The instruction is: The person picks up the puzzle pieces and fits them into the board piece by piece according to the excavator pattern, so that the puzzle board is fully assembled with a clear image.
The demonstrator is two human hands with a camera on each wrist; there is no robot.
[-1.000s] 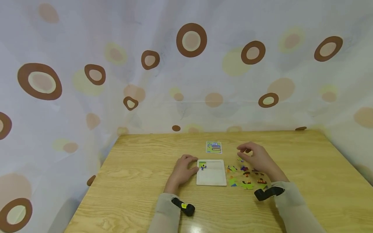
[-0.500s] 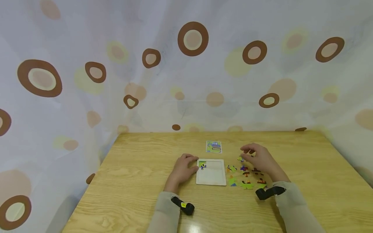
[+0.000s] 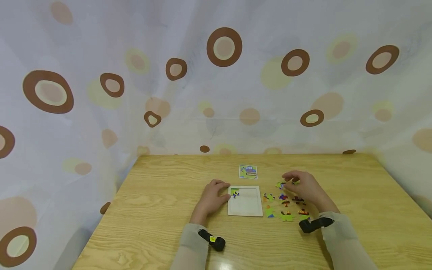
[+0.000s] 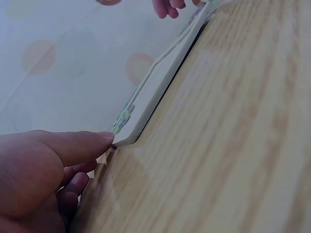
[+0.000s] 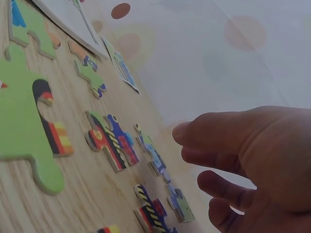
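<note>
My left hand rests at the left edge of a white puzzle tray. In the left wrist view its thumb lies straight against the tray's corner. One green puzzle piece sits in the tray's upper left corner. To the right, my right hand hovers over loose jigsaw pieces, fingers loosely bent, holding nothing. Nearest its fingertips are a blue-and-green puzzle piece and a small green one. A red-and-blue piece and a large green piece lie nearer the front.
Behind the tray lies a small picture card showing a vehicle. Everything is on a wooden table, with a patterned cloth hanging behind it. Black wrist cameras sit on both cuffs.
My right hand has shifted slightly right over the far loose pieces, uncovering more of the blue-and-green piece. The left hand stays at the tray's edge.
</note>
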